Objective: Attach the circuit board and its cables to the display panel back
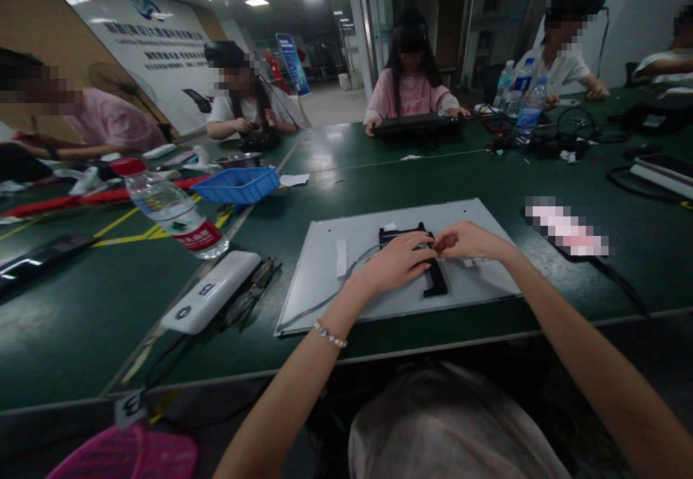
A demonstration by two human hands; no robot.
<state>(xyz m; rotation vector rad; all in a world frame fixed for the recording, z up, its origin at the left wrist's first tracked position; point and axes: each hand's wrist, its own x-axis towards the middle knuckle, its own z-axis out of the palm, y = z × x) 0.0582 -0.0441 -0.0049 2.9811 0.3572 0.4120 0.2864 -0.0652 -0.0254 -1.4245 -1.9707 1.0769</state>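
A flat grey-white panel (319, 248) lies on the green table in front of me. Fixed or resting on its middle is a black plastic frame (436, 277), partly covered by my hands. My left hand (398, 259) lies over the frame with its fingers stretched out to the right. Close to those fingertips, my right hand (460, 239) has its fingers pinched together at the frame's right side; what they hold, if anything, is hidden. A grey cable (325, 304) runs from under my left hand to the panel's lower left corner. A white paper strip (341, 258) sits on the panel.
Left of the panel are glasses (252, 295), a white power bank (212, 293), a water bottle (181, 216) and a blue tray (238, 186). To the right lies a phone (568, 230) with a cable. A pink basket (135, 454) stands below the table edge. Several people sit around the table.
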